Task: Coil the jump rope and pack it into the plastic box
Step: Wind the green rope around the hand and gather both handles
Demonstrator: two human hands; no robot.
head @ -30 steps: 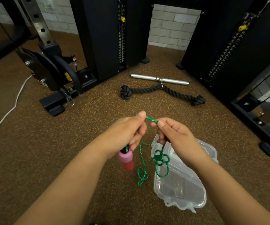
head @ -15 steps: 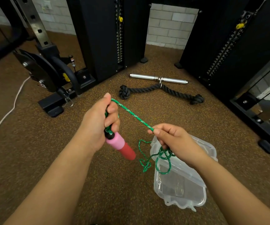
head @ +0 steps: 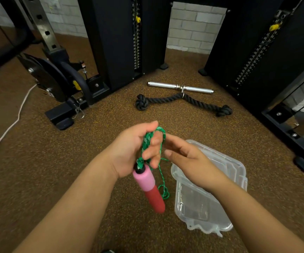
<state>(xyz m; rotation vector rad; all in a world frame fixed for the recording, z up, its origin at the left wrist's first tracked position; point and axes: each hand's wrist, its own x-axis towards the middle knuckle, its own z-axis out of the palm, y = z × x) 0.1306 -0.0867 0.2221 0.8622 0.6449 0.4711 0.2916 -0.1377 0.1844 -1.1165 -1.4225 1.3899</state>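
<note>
Coiling step in hand: left hand [head: 129, 150] grips the jump rope [head: 148, 143] as a bundle of loops, pink handle [head: 147, 187] hanging at 6 o'clock, loose tail dangling; right hand [head: 185, 161], fingers apart and holding nothing, sits over the plastic box [head: 226, 172] on the floor at 4 o'clock. Next move needs the right hand to catch the tail and lay another loop. Versus half a second ago, the taut span between the hands is gone and the right hand has let go

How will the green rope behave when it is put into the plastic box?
The green rope looks floppy: its loose end hangs in kinks, so coils may spring apart once the left hand lets go. The handle seems stiff and could roll.
</note>
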